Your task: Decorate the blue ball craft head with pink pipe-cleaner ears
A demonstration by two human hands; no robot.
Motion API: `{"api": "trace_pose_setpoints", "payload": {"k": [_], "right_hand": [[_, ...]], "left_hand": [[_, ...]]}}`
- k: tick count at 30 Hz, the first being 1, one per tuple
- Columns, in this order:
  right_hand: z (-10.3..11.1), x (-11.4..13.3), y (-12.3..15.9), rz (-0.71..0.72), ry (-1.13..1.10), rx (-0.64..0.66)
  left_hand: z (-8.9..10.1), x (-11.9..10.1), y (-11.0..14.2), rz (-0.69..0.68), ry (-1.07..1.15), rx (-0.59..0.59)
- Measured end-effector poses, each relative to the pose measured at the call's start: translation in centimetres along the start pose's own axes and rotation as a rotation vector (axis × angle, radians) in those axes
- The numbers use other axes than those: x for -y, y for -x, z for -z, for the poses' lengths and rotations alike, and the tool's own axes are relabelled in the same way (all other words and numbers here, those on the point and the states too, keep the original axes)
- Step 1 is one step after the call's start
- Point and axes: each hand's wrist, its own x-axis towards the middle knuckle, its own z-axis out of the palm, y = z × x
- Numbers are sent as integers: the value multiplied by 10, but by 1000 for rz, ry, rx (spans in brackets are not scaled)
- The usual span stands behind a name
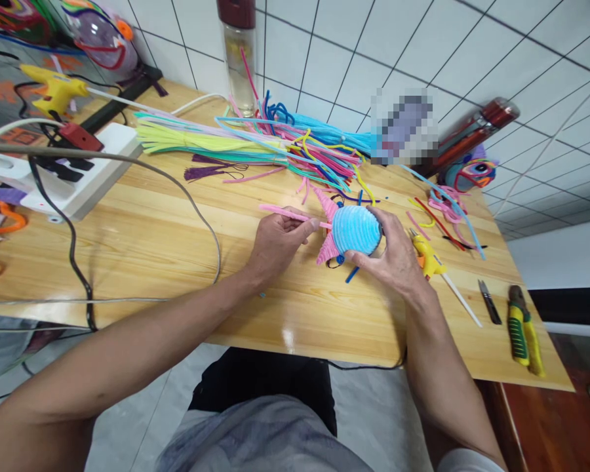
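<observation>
A round figure wrapped in light blue pipe cleaners [356, 229] is held just over the table by my right hand [391, 252], its thumb and fingers curled around the right side. Two pink ridged points [328, 249] stick out from its left side. My left hand [282, 239] pinches a pink pipe cleaner [290, 213] close to those points; one end of it meets the figure between them. Beneath the figure, short dark blue pieces [353, 274] show in part. The figure's underside is hidden.
Bundles of coloured pipe cleaners [191, 141] lie along the wall beside a clear bottle [238, 72]. A yellow glue gun [429, 255], a small dark-handled cutter [490, 303] and green-yellow pliers [524, 328] lie to the right. At left, cables run from a white power strip [103, 170].
</observation>
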Motion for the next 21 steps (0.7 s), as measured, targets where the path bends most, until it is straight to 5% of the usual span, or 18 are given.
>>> {"api": "trace_pose_setpoints", "payload": {"k": [21], "right_hand": [[-3, 3, 1, -13, 12, -19]], "left_hand": [[0, -4, 2, -15, -41, 68]]}}
